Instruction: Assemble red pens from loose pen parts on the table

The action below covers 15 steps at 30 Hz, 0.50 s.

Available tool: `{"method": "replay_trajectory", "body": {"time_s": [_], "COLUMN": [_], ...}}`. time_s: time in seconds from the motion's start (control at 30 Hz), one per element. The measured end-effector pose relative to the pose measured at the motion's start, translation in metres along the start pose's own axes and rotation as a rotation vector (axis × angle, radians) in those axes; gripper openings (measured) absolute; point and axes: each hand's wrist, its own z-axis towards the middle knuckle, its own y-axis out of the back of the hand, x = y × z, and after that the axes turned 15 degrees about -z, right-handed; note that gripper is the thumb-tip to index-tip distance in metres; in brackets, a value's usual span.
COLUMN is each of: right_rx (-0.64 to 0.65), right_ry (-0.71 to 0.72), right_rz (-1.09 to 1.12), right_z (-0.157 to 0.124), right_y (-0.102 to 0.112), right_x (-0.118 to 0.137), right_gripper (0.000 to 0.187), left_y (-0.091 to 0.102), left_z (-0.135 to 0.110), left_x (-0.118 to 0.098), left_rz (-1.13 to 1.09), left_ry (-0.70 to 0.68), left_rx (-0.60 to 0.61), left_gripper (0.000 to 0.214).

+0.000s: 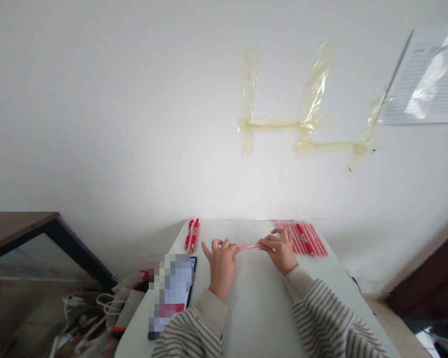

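Observation:
Level above the white table (257,308), a thin pink pencil-like stick (248,247) spans the gap between my hands; its exact kind is unclear. My left hand (223,263) pinches one end, with the little finger side spread outward. The other end is pinched by my right hand (280,251), and both tips are hidden under the fingers. Beside my right hand lies a row of several similar pink sticks (317,238), with a red pen (305,239) among them. Farther left, red pens (195,235) lie together with pink sticks at the table's back corner.
A phone (190,293), partly blurred out, lies at the table's left edge near my left sleeve. The wall (134,124) rises directly behind the table. Bags and cables (108,308) crowd the floor at left, below a dark desk (18,228).

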Motion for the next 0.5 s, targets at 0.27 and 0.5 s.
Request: {"method": "replay_trajectory", "body": {"time_s": [0.27,0.5], "right_rx": [-0.026,0.044], "right_ry": [0.001,0.017], "right_rz": [0.031,-0.095], "right_z": [0.0001,-0.0036], "right_y": [0.0006,-0.0021], "right_x": [-0.002,-0.0018], "right_gripper": [0.009,0.028], "left_y": [-0.0031,-0.0077], "left_z": [-0.0005,0.0009], "left_x": [0.0026,0.0079], "left_rz": [-0.026,-0.081], "left_ry": [0.023,0.042], "left_rx": [-0.016,-0.071], "left_gripper": [0.019,0.016]}}
